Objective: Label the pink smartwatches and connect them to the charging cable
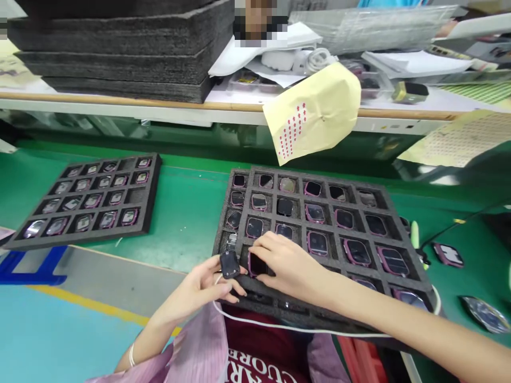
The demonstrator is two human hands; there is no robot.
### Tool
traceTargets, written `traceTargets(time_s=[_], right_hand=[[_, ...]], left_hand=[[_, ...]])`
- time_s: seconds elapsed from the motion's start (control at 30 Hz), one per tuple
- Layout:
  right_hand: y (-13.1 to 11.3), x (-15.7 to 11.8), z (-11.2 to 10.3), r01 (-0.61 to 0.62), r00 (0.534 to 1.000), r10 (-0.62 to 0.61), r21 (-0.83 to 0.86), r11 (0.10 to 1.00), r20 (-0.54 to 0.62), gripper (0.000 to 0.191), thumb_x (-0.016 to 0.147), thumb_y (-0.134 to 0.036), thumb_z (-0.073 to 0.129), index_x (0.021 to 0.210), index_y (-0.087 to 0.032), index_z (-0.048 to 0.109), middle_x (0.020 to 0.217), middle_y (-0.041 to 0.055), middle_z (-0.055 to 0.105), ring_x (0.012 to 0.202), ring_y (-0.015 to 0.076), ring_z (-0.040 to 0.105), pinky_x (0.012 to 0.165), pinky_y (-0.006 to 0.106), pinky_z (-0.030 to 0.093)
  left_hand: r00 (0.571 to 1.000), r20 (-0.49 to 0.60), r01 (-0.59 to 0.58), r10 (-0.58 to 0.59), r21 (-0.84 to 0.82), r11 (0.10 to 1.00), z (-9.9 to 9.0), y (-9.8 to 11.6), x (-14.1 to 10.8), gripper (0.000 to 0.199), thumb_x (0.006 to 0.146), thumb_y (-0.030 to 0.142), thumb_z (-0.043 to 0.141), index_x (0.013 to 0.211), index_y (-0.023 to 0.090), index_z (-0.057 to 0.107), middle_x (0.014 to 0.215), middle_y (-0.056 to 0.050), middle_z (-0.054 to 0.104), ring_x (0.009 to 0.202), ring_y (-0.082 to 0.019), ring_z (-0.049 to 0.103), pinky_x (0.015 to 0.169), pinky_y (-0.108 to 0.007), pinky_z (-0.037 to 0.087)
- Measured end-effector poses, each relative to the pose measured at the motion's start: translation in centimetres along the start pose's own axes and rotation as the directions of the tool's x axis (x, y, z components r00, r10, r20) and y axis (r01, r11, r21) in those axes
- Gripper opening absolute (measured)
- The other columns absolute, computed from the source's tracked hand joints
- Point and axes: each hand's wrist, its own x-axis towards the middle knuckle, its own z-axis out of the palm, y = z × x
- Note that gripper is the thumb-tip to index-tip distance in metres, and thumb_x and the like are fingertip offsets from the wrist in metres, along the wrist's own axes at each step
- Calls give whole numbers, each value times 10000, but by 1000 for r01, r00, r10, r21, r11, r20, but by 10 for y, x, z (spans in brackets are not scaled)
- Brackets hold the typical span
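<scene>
My left hand [209, 282] holds a small black square piece [229, 264] between thumb and fingers, with a white cable [279, 328] running from it across the front. My right hand [285, 260] is closed around a purple-rimmed watch case [257, 264] at the front left of the upper foam tray [299, 229]. Its fingertips are at the case's edges, close beside the black piece. Most pockets of this tray hold dark-faced, purple-rimmed watch cases. Another foam tray lies under it, showing at the left and front.
At the left lies another foam tray [149, 210] of watch cases. A shelf edge [231, 106] crosses behind, bearing stacked foam [120, 58] and papers; a yellow sheet [319, 114] hangs over it. A loose watch case [448, 254] and silvery packet [485, 314] lie at the right.
</scene>
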Motion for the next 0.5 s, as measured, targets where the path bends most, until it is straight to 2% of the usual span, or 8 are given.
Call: traceTargets(time_s=[0.1,0.17,0.27,0.33,0.5], right_hand=[[3,-8,-13,-11,985,60,293,956,-161,337,784,-160,654,1115,-169,587,1058,80,589,1006,217,541,870,344,484],[0,-11,-21,37,978,44,380,924,-204,391,797,-151,639,1178,-191,560,1110,79,576,1050,208,529,895,337,480],[-8,-11,-19,85,987,-31,353,932,-156,329,810,-152,622,1132,-201,580,1132,84,569,1066,217,521,914,361,473],[-10,-10,-11,95,990,-62,287,953,-123,302,826,-147,604,1124,-189,578,1149,93,572,1064,225,528,920,381,474],[-4,-14,13,118,967,-80,145,982,-240,371,915,-211,520,1270,-111,481,1209,165,569,1108,255,547,916,409,509]], left_hand=[[997,76,-6,8,-34,999,7,1,8,387,778,177,697,1151,177,595,1148,-117,600,933,-216,639,772,-304,560],[992,123,-16,22,-53,998,14,3,12,421,759,153,709,1162,189,592,1178,-109,586,968,-224,627,795,-316,558],[985,169,-34,43,-58,998,23,4,18,497,742,134,721,1210,211,574,1234,-98,554,1058,-244,579,838,-335,550],[986,153,-62,67,-39,997,28,1,22,485,758,153,710,1218,210,568,1234,-94,546,1081,-248,555,839,-337,552],[995,4,-104,104,54,993,36,-11,29,336,831,258,645,1146,168,569,1065,-77,575,901,-185,598,750,-301,584]])
